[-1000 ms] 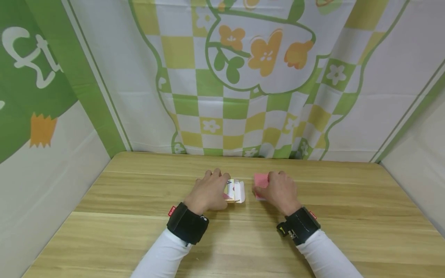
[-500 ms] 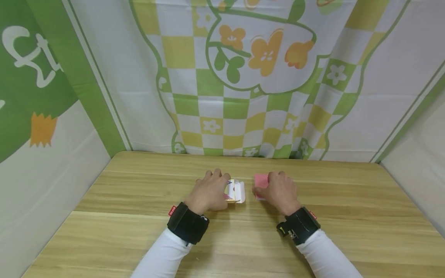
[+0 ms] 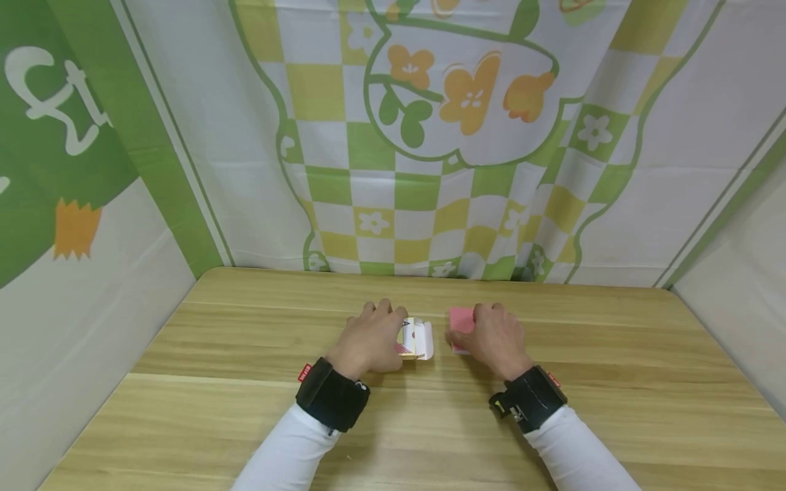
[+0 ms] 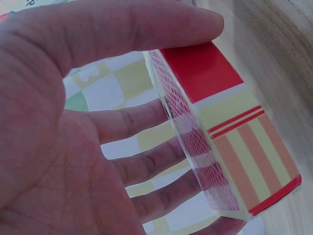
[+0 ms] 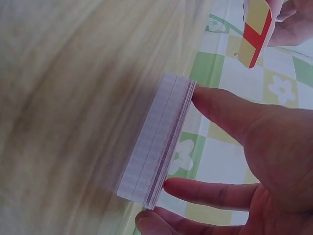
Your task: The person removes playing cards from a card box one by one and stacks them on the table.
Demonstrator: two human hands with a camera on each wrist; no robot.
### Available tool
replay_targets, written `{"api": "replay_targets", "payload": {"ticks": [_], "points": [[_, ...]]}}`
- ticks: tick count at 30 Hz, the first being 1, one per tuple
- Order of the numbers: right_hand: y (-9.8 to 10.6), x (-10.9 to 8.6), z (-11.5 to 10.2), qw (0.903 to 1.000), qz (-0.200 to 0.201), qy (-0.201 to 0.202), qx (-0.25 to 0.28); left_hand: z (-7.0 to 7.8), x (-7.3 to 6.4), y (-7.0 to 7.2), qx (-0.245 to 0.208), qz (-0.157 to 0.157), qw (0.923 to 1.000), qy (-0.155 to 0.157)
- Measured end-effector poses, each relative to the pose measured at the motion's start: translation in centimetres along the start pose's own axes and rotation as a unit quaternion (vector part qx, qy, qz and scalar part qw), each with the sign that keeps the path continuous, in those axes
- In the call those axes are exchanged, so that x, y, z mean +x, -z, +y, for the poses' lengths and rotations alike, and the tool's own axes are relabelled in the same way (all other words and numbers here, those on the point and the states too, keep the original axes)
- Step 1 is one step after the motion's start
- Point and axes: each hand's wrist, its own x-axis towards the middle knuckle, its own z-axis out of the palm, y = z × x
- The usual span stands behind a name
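On the left, my left hand (image 3: 367,339) grips a small card box (image 4: 234,137) between thumb and fingers. Red, cream and striped print covers the box's side, and its white end flap (image 3: 427,341) stands out towards the right. An "A" shows on the box's upper face in the head view; my hand hides its left part. My right hand (image 3: 496,339) holds a red-backed deck of playing cards (image 3: 460,319), thumb at one end and fingertips at the other. The right wrist view shows the deck's stacked white edges (image 5: 156,142), the top cards slightly uneven.
Both hands are over the far half of a wooden table (image 3: 245,423), a small gap between box and deck. Behind the table's back edge hangs a green-and-yellow checked curtain (image 3: 417,191). Fabric walls flank the left and right sides.
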Motion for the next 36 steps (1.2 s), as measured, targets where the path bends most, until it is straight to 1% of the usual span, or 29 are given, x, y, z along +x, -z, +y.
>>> {"api": "replay_targets", "payload": {"ticks": [9,20,23,26,28,29,32,34,36], "points": [[0.2,0.0,0.0,0.9999,-0.014,-0.004,-0.001,0.0,-0.1,-0.1,0.002,0.0,1.0,-0.001],[0.4,0.2,0.2,1.0,0.0,0.008,-0.001,0.1,-0.1,0.0,0.008,-0.002,1.0,-0.005],[0.6,0.3,0.0,0.9998,0.005,0.009,0.016,0.1,-0.1,0.0,0.007,0.0,1.0,-0.005],[0.9,0.4,-0.4,0.9973,0.009,0.028,0.068,0.2,-0.1,0.0,0.004,0.001,1.0,-0.004],[1.2,0.4,-0.7,0.9914,0.002,0.058,0.118,0.1,0.0,0.0,0.003,0.002,1.0,-0.003],[1.2,0.4,-0.9,0.9865,-0.004,0.076,0.145,0.1,0.0,0.0,0.003,0.002,1.0,-0.003],[1.3,0.5,-1.2,0.9675,-0.03,0.126,0.217,0.1,0.0,0.1,0.004,0.002,1.0,-0.003],[1.3,0.4,-1.3,0.9558,-0.048,0.146,0.251,0.1,0.1,0.1,0.004,0.002,1.0,-0.002],[1.3,0.4,-1.4,0.9458,-0.068,0.15,0.28,0.1,0.1,0.1,0.004,0.003,1.0,-0.002]]}}
